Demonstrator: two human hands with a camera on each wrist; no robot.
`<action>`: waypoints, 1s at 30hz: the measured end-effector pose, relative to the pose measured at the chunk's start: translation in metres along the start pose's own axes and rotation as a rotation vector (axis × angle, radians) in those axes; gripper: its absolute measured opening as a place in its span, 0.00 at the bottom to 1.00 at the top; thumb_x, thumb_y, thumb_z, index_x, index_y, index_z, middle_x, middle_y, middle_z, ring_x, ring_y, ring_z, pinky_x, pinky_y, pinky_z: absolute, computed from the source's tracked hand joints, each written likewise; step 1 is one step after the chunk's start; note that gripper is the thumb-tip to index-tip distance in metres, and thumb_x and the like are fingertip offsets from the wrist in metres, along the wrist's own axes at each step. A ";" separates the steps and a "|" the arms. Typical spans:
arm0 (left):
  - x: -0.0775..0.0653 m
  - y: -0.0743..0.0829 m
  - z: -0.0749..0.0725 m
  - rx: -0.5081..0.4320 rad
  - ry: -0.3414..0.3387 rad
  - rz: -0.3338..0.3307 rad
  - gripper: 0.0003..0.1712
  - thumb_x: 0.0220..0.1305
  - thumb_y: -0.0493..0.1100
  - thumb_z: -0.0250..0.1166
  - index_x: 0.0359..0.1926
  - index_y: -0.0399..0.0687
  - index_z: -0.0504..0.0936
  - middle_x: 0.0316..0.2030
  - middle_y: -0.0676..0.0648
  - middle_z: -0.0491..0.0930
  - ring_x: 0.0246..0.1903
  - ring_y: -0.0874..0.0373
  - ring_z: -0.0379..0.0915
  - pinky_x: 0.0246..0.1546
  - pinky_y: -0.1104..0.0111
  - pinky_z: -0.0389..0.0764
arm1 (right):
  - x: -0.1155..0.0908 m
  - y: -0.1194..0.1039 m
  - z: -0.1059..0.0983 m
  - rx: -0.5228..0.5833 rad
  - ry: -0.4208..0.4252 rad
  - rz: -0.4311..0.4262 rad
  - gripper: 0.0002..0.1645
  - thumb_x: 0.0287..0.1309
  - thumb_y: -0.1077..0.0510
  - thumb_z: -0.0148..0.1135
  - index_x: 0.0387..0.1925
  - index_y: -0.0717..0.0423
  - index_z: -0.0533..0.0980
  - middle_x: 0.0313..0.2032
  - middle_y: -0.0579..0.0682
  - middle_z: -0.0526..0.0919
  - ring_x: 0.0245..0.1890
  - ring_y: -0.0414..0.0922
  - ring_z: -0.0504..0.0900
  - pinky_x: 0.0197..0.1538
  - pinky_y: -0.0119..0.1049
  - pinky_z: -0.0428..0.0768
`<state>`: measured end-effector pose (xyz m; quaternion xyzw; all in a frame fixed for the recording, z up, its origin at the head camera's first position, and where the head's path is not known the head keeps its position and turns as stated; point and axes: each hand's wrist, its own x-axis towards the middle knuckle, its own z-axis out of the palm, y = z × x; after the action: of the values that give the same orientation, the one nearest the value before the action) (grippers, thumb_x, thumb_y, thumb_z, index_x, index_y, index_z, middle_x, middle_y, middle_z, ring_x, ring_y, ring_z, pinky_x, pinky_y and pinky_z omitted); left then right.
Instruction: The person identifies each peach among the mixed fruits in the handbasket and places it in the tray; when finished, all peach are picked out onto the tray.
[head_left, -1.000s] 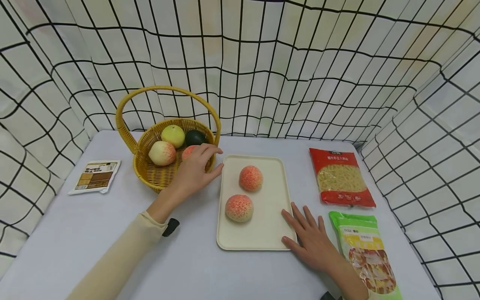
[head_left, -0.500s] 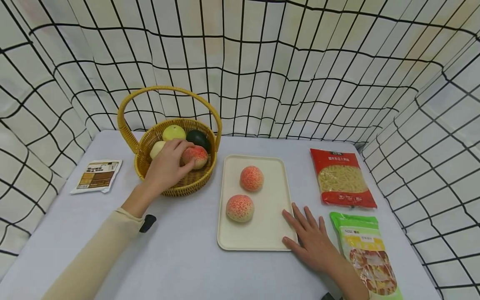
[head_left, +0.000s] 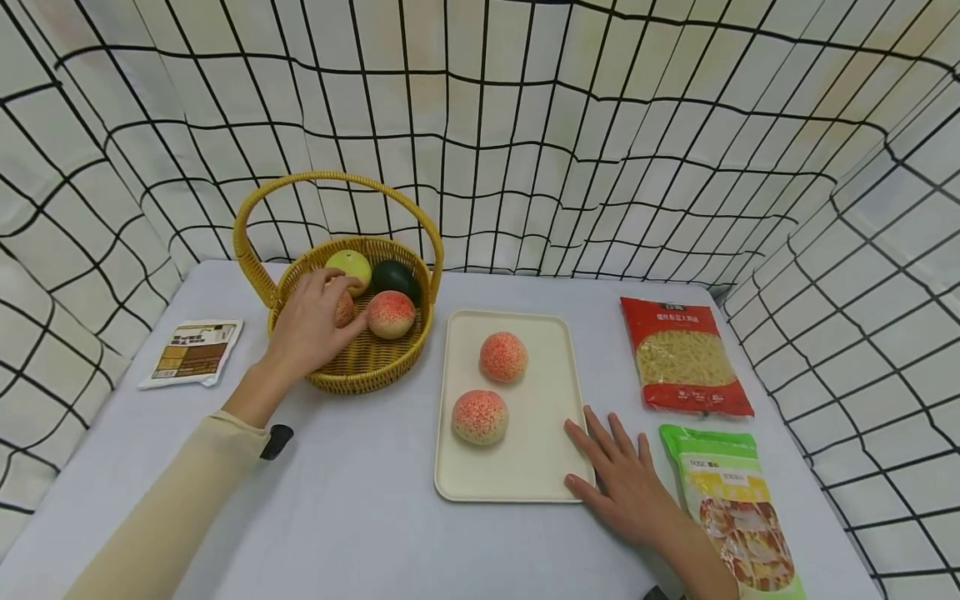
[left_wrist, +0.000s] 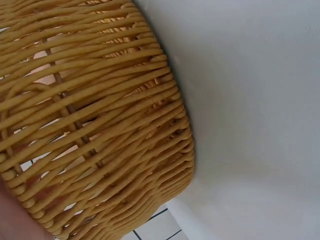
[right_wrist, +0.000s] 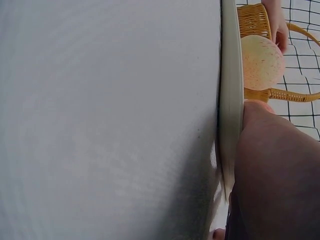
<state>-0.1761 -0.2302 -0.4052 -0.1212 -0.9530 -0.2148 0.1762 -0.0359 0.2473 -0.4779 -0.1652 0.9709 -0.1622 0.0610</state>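
Note:
In the head view my left hand (head_left: pixel 306 323) reaches into the yellow wicker basket (head_left: pixel 367 379). Its fingers and thumb curl round a peach (head_left: pixel 343 309), mostly hidden by the hand. Beside that lie another peach (head_left: pixel 391 314), a yellow-green round fruit (head_left: pixel 350 268) and a dark green avocado-like fruit (head_left: pixel 396 277). The basket wall (left_wrist: pixel 100 115) fills much of the left wrist view. My right hand (head_left: pixel 626 483) rests with spread fingers on the right edge of a cream tray (head_left: pixel 536 400). Two peaches, one farther back (head_left: pixel 504 357) and one nearer (head_left: pixel 480 417), sit on the tray.
A red pasta bag (head_left: pixel 684 357) and a green food packet (head_left: pixel 738 508) lie to the right. A small white-and-brown packet (head_left: pixel 192 354) lies left of the basket. Black netting (head_left: pixel 517 142) over white cloth surrounds the table on the back and sides. The basket handle (head_left: pixel 337 177) arches high.
My left hand has moved left inside the basket, away from the front-right peach and onto the left one. The right hand and the tray have stayed in place.

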 end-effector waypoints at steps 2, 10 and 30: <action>0.000 -0.001 0.000 0.009 -0.009 -0.007 0.27 0.68 0.48 0.72 0.61 0.38 0.79 0.66 0.28 0.71 0.68 0.29 0.65 0.70 0.36 0.69 | 0.000 -0.001 -0.001 0.003 0.000 0.002 0.47 0.70 0.27 0.57 0.84 0.25 0.54 0.87 0.45 0.49 0.86 0.63 0.47 0.75 0.84 0.44; 0.002 -0.006 -0.004 0.044 -0.054 -0.082 0.31 0.66 0.46 0.69 0.66 0.39 0.75 0.70 0.26 0.66 0.72 0.27 0.61 0.68 0.30 0.68 | -0.001 0.001 0.001 0.003 0.006 -0.007 0.46 0.70 0.29 0.58 0.84 0.26 0.54 0.87 0.44 0.49 0.86 0.63 0.47 0.75 0.83 0.44; 0.012 -0.016 0.000 0.040 -0.207 -0.221 0.43 0.67 0.49 0.68 0.75 0.35 0.63 0.74 0.24 0.57 0.75 0.25 0.51 0.68 0.28 0.67 | 0.000 0.002 0.000 0.004 0.000 -0.007 0.47 0.70 0.29 0.58 0.84 0.26 0.53 0.87 0.44 0.48 0.87 0.63 0.46 0.75 0.83 0.43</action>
<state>-0.1916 -0.2426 -0.4068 -0.0338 -0.9777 -0.2002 0.0545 -0.0364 0.2490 -0.4789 -0.1683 0.9701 -0.1643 0.0606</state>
